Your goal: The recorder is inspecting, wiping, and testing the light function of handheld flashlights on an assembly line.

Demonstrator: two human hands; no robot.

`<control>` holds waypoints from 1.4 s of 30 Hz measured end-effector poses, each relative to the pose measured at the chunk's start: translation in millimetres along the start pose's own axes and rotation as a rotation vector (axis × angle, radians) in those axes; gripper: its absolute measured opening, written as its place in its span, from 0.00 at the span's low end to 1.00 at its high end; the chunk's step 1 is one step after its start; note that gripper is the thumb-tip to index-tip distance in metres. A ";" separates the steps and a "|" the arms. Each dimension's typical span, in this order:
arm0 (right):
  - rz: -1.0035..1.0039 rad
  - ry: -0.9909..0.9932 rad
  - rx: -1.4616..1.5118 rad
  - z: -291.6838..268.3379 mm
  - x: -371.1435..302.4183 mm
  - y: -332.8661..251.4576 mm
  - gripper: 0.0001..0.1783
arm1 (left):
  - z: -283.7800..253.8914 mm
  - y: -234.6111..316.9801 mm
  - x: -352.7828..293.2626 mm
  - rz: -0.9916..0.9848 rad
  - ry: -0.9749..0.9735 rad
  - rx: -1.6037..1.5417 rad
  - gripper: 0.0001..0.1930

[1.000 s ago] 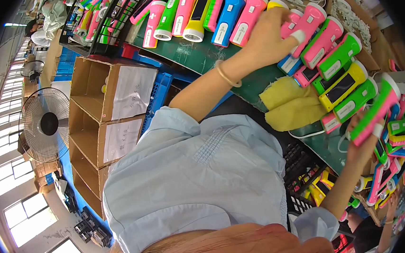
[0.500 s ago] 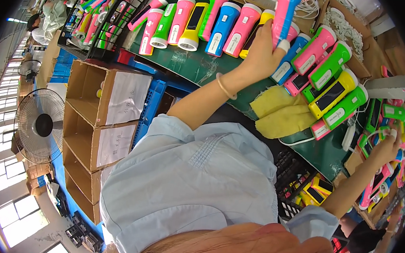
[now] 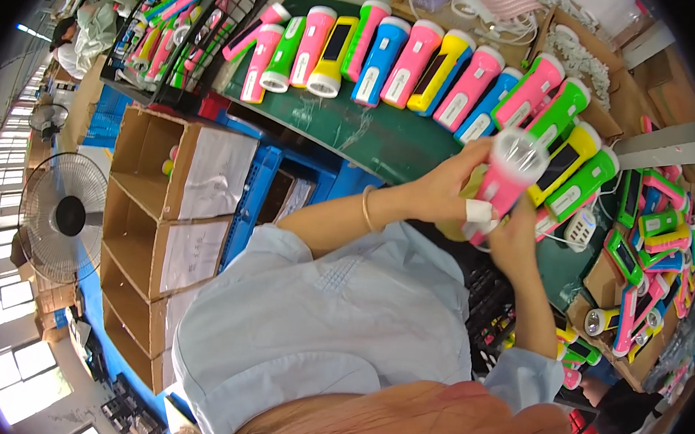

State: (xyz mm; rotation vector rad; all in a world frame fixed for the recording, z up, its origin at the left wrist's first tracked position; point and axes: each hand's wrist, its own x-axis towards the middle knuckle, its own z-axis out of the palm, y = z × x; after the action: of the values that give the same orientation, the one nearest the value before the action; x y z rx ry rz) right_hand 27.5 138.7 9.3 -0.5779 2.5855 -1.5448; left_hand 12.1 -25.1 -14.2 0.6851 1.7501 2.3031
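Observation:
My left hand (image 3: 454,185), with a white wrap on one digit, is closed around a pink flashlight (image 3: 507,181). Its clear, white-rimmed lens end points up and away from me. At the flashlight's lower end, my right hand (image 3: 515,237) has its fingers closed on the body, partly hidden behind it. Beyond the hands, pink, green, yellow and blue flashlights (image 3: 376,60) lie side by side in a curved row on the green tabletop (image 3: 322,125). A yellow cloth (image 3: 450,225) shows only in part behind my left hand.
A black crate (image 3: 177,48) full of flashlights stands at far left, above cardboard compartments (image 3: 143,225). On the right, a cardboard box (image 3: 593,310) holds piled flashlights. A white multi-port charger (image 3: 580,229) sits on the table's right. Boxes with white cables (image 3: 576,59) line the back.
My left hand has brought the flashlight down from the back row toward me, tilting its lens end up. My right hand has left the right-hand box and come to the flashlight.

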 end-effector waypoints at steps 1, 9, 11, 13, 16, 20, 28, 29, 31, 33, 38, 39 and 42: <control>-0.210 -0.092 -0.079 0.4 -2.6 2.9 0.27 | -0.1 1.1 2.1 -0.020 -0.026 -0.058 0.37; 0.145 -0.247 0.101 -17.1 -19.0 31.1 0.16 | -11.9 15.4 34.8 -0.401 0.239 -0.529 0.17; 0.286 -0.141 0.026 -20.7 -21.9 37.3 0.14 | -15.6 15.3 42.8 -0.434 0.211 -0.600 0.17; 0.235 -0.066 0.042 -22.3 -23.7 41.1 0.13 | -15.7 15.0 49.2 -0.500 0.126 -0.857 0.17; 0.172 -0.007 0.074 -23.4 -24.8 42.9 0.12 | -11.4 15.6 54.9 -0.472 0.169 -0.714 0.14; 0.233 -0.029 0.120 -22.8 -24.7 41.4 0.11 | -9.5 19.5 55.2 -0.446 0.154 -0.590 0.12; 0.245 -0.034 0.144 -16.0 -23.7 41.7 0.11 | -8.7 17.0 55.6 -0.560 0.215 -0.706 0.11; 0.246 -0.034 0.165 -15.1 -23.4 41.1 0.11 | -7.8 15.3 55.6 -0.558 0.248 -0.687 0.11; 0.276 -0.047 0.241 -15.8 -22.7 38.2 0.11 | -8.8 13.2 57.3 -0.554 0.302 -0.499 0.14; 0.380 -0.043 0.309 -19.0 -20.9 33.5 0.11 | -12.7 12.3 60.1 -0.524 0.219 -0.313 0.14; 0.363 0.062 0.392 -34.2 -9.2 23.4 0.15 | -26.0 8.6 72.0 -0.102 0.246 0.273 0.34; 0.373 0.018 0.416 -35.4 -5.3 23.0 0.14 | -30.8 7.8 72.8 0.169 0.352 0.776 0.37; 0.315 -0.051 0.420 -33.6 6.7 24.0 0.13 | -33.2 0.1 79.1 0.121 0.600 1.092 0.37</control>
State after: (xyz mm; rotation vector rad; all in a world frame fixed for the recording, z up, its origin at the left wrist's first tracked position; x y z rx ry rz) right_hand 6.1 174.4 5.9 -0.1573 2.0890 -1.8435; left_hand -72.5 -22.2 -0.7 0.1734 3.3379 1.4975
